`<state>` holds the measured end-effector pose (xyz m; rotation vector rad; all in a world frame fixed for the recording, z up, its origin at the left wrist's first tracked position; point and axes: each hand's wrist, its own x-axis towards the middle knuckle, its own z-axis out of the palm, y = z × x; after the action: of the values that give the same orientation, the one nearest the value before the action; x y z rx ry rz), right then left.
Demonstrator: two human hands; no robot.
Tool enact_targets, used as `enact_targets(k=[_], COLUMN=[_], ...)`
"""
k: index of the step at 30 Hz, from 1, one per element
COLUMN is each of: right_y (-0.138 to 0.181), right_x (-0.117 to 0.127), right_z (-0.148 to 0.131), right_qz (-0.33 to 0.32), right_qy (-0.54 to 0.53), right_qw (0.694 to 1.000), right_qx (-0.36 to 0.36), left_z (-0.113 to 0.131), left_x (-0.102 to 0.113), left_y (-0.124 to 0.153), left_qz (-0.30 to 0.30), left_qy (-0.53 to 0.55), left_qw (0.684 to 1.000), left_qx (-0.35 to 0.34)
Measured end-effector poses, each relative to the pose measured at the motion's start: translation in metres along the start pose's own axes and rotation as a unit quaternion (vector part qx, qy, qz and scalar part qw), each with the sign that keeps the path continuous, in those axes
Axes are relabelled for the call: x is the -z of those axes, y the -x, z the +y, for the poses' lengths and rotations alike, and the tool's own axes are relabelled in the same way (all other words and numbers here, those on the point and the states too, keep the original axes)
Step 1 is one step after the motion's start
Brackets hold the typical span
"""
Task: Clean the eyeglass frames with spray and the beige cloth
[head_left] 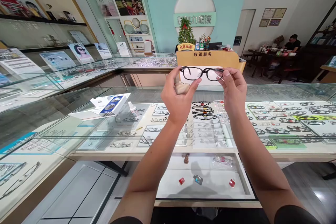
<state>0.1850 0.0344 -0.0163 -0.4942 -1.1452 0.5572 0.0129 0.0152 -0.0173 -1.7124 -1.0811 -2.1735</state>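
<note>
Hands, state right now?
Left hand: holding black-framed glasses, plus a pale cloth-like bundle.
Right hand: holding the same glasses at the other end.

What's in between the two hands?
In the head view, black-framed glasses, held by the left hand at one end and the right hand at the other.

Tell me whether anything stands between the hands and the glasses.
Nothing visible does: the left hand and right hand hold the glasses directly. A pale bundle in the left hand sits below them.
</note>
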Motion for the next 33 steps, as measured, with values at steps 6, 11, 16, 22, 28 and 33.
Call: enact_targets(k=[6,11,16,22,28,33], right_y=[0.001,0.005,0.013,0.016,0.015,0.015], right_x=[0.002,-0.002,-0.011,-0.014,-0.014,-0.014], right_z=[0.003,-0.002,-0.010,-0.010,-0.009,-0.009], right_qz=[0.016,0.034,0.020,0.015,-0.017,-0.021], right_qy=[0.029,0.046,0.097,0.105,0.071,0.071], right_qw=[0.999,0.998,0.991,0.989,0.995,0.995], right_qx=[-0.034,-0.029,0.094,0.100,0.069,0.066], left_z=[0.001,-0.014,-0.037,-0.046,-0.048,-0.049], left_x=[-0.003,-0.007,-0.015,-0.021,-0.023,-0.024], left_y=[0.002,0.000,-0.002,0.003,0.004,0.005], left_qz=[-0.002,-0.028,-0.023,-0.042,-0.075,-0.082], left_qy=[0.027,0.086,0.150,0.199,0.215,0.196], left_qw=[0.998,0.993,0.988,0.976,0.966,0.972], left_qx=[0.053,0.076,0.035,0.081,0.123,0.104])
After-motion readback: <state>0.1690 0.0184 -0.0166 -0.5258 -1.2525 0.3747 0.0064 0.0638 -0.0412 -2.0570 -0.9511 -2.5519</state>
